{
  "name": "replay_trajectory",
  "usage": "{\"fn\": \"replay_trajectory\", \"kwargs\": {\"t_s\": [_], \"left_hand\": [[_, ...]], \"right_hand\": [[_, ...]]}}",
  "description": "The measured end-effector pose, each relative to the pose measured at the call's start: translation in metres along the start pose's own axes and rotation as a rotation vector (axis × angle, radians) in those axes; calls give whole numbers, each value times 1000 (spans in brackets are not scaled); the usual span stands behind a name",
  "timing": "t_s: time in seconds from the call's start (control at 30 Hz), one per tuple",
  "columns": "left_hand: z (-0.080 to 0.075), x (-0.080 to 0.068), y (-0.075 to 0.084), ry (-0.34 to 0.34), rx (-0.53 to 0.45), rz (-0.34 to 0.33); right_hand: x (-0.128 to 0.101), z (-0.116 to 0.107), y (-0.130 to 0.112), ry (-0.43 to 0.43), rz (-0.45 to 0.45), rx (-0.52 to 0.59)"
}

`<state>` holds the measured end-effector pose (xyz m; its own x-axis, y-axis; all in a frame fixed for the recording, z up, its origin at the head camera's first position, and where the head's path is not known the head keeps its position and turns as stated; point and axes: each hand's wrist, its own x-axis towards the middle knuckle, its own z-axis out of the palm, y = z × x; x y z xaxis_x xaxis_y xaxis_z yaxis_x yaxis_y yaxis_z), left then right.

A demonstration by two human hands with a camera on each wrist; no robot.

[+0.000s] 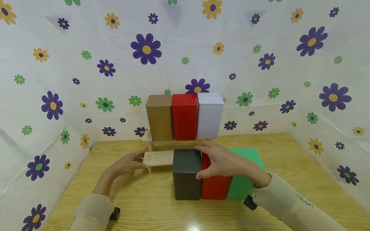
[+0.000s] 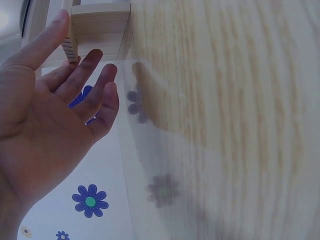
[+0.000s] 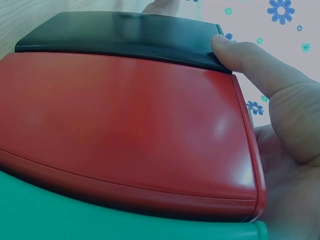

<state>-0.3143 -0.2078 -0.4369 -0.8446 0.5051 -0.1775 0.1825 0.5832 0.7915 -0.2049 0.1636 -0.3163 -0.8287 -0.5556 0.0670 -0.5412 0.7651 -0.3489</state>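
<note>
While the right hand (image 1: 224, 162) reached in from five o'clock, its thumb and fingers clamped the black tin (image 1: 186, 175), thumb on the near top edge, fingers over the far edge. That tin stood upright at table centre on the lower shelf board (image 1: 158, 158), touching a red tin (image 1: 215, 186) at its three o'clock, then a green tin (image 1: 244, 179). At nine o'clock the left hand (image 1: 128, 163), fingers straight and slightly apart, touched the board's end. Farther, at twelve o'clock, brown (image 1: 159, 118), red (image 1: 184, 116) and white (image 1: 210, 115) tins stood on the upper shelf
</note>
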Motion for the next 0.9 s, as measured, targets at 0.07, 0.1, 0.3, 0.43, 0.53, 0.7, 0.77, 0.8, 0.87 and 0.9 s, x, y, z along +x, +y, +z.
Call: {"fn": "replay_trajectory", "kwargs": {"t_s": [0.07, 0.1, 0.3, 0.43, 0.53, 0.7, 0.77, 0.8, 0.87, 0.9], "left_hand": [[0, -1, 0, 0, 1, 3], [0, -1, 1, 0, -1, 4], [0, -3, 3, -5, -21, 6], [0, -3, 3, -9, -26, -2], [-1, -3, 2, -9, -26, -4], [-1, -3, 1, -7, -3, 23], [-1, -3, 1, -4, 3, 33], [-1, -3, 1, -6, 2, 40], [-1, -2, 2, -9, -4, 48], [-1, -2, 2, -10, -5, 47]], "right_hand": [[0, 0, 0, 2, 2, 1], [0, 1, 1, 5, -1, 5], [0, 2, 3, 20, -17, 37], [0, 3, 3, 22, -10, 51], [0, 2, 3, 11, -5, 76], [-4, -11, 5, -24, 37, 189], [-6, -21, 8, -15, 44, 229], [-7, -26, 11, -5, 40, 236], [-9, -38, 15, 20, 38, 239], [-10, -43, 18, 36, 37, 226]]}}
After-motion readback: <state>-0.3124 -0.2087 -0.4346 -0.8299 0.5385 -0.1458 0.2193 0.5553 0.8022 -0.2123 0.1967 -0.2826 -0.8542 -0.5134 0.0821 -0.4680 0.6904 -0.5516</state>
